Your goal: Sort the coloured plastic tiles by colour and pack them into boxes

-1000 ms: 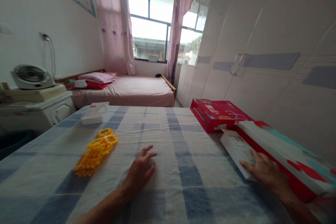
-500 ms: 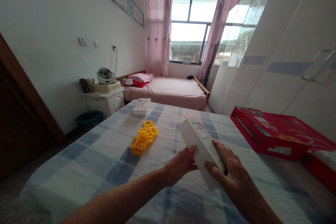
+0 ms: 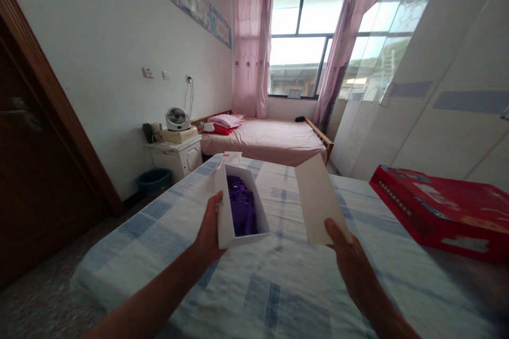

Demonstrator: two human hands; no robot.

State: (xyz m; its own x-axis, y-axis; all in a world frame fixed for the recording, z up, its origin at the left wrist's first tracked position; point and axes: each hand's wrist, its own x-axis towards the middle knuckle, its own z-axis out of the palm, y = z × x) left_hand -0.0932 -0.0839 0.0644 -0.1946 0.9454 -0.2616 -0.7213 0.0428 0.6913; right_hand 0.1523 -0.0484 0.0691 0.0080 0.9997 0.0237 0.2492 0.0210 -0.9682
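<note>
The left hand [image 3: 209, 230] grips an open white box [image 3: 238, 206] of purple pieces [image 3: 242, 212]; the right hand [image 3: 344, 246] grips its lid [image 3: 320, 200].

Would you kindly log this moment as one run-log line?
left hand: holds box | box: open, purple pieces inside | right hand: holds lid | table: red box at right

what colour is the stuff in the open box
The stuff in the box is purple; head view.

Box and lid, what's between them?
In the head view, only bare checked tablecloth shows between the box in the left hand and the lid in the right hand.
</note>
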